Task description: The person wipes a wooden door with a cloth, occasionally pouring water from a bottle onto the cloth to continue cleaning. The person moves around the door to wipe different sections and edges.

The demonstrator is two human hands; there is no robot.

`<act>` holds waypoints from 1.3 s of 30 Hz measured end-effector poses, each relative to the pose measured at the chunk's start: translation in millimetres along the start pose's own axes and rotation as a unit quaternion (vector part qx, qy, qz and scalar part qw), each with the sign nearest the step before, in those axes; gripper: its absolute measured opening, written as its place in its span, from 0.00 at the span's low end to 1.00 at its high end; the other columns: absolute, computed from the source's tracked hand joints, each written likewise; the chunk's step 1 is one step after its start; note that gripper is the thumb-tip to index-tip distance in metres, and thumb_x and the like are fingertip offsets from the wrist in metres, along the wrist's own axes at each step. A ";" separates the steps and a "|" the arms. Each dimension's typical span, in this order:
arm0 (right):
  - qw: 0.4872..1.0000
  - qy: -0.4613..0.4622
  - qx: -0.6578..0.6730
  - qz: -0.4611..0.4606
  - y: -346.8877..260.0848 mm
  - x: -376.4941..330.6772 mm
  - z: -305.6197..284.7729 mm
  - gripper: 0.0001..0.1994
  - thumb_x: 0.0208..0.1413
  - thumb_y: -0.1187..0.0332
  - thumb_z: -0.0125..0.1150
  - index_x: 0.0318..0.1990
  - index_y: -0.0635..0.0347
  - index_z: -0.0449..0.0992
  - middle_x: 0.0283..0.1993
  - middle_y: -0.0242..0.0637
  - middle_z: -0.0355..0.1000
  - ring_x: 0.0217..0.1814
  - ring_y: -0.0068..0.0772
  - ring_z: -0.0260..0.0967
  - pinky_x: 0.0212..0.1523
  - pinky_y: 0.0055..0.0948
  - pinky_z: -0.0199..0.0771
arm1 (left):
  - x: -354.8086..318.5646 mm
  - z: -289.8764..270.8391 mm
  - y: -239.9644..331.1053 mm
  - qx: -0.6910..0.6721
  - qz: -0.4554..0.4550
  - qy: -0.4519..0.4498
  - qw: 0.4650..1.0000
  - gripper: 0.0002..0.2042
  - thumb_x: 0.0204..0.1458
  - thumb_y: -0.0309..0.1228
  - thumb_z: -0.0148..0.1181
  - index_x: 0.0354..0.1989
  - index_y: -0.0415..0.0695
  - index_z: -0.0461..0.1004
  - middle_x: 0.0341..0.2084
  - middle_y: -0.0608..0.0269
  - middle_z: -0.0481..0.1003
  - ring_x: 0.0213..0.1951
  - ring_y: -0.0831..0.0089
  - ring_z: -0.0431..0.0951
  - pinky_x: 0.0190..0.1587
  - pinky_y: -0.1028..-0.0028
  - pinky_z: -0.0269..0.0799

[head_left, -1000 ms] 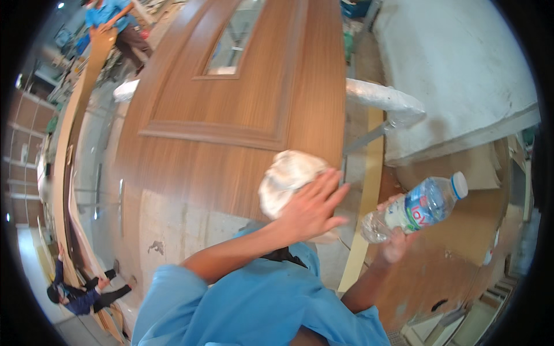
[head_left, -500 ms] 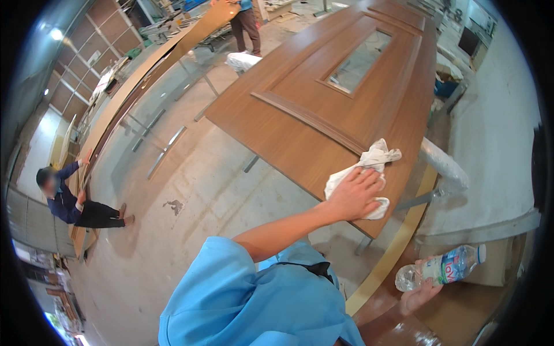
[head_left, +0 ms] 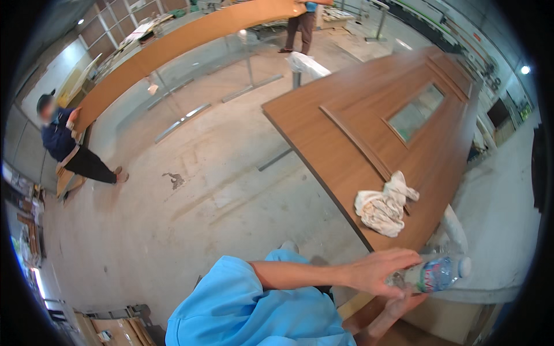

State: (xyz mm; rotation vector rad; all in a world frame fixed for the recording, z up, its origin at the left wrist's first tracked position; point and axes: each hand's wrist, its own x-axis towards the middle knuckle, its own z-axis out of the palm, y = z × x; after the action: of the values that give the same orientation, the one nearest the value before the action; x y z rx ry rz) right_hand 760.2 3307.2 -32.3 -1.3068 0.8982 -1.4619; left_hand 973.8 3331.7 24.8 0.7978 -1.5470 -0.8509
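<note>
two hands meet at a clear plastic bottle [head_left: 440,273], held cap outward just beside the near corner of a brown door panel [head_left: 340,151]. the right hand [head_left: 402,303] curls round it from below; the left hand [head_left: 372,271] spans its base end, though whether it grips or merely touches cannot be told. the bottle is probably light, slick and easily dented, its middle the surest hold. the crumpled white cloth [head_left: 382,211] on the panel looks soft, best gathered by a fold.

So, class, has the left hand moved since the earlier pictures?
Yes: the left hand has moved off the brown door, past its near corner, to the bottle.
</note>
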 end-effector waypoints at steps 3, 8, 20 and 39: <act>0.998 -0.005 -0.059 0.005 20.9 -1.9 61.9 0.39 0.50 0.66 0.70 0.68 0.68 0.57 0.67 0.51 0.61 0.66 0.46 0.64 0.65 0.47 0.65 | -16.8 -27.2 11.1 -0.084 -0.073 0.009 0.994 0.45 0.47 0.43 0.69 0.71 0.40 0.50 0.62 0.46 0.66 0.63 0.52 0.67 0.64 0.61 0.62; 0.970 -0.219 -0.105 0.008 24.8 8.3 133.2 0.38 0.50 0.62 0.68 0.66 0.70 0.60 0.66 0.56 0.61 0.67 0.50 0.62 0.66 0.47 0.61 | -49.9 -77.8 12.0 -0.111 -0.168 0.148 0.968 0.39 0.49 0.40 0.68 0.68 0.40 0.57 0.55 0.49 0.72 0.58 0.55 0.72 0.60 0.63 0.66; 0.575 -0.240 -0.672 -0.400 81.2 98.3 197.6 0.39 0.66 0.42 0.45 0.73 0.65 0.54 0.74 0.60 0.51 0.77 0.62 0.48 0.71 0.57 0.51 | -153.6 -143.9 0.3 0.071 -0.289 0.399 0.867 0.37 0.47 0.41 0.70 0.65 0.42 0.62 0.52 0.50 0.75 0.54 0.59 0.76 0.56 0.65 0.69; 0.626 -0.599 -0.373 -0.332 130.3 140.0 418.1 0.51 0.44 0.55 0.66 0.71 0.76 0.49 0.76 0.63 0.45 0.80 0.61 0.37 0.77 0.55 0.31 | -188.6 -156.3 -25.4 0.086 -0.415 0.600 0.679 0.41 0.46 0.47 0.72 0.65 0.39 0.62 0.52 0.50 0.75 0.54 0.60 0.76 0.58 0.65 0.69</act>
State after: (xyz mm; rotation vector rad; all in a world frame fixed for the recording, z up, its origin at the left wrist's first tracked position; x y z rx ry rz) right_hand 1196.8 3164.1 -47.4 -2.8959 -0.0241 -0.2174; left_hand 1153.8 3466.0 -76.3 1.7830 0.0064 -0.5101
